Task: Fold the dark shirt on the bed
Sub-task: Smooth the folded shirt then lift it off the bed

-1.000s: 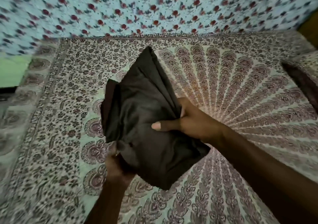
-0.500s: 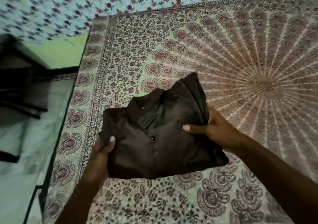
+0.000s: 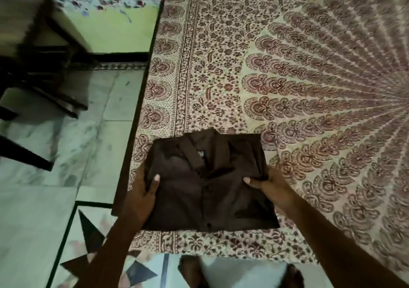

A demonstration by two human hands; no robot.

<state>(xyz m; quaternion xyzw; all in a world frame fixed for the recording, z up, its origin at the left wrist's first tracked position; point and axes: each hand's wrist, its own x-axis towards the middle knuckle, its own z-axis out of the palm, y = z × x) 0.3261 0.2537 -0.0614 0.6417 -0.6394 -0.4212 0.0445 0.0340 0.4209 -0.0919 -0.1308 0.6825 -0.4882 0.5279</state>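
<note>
At the near left corner of the bed (image 3: 287,88), spread with red-and-cream printed cotton, the left hand (image 3: 141,194) clasps the left edge of the folded dark brown button-up cloth shirt (image 3: 208,190), thumb on top. The shirt lies collar away, wider than deep, midway between both hands. The right hand (image 3: 272,190) pinches its right edge. The fingers beneath are hidden, and I cannot tell whether the shirt rests or hovers.

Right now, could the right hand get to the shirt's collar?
Probably yes. The right hand grips the shirt at its side, and the collar lies uncovered just beyond, with nothing in between.
</note>
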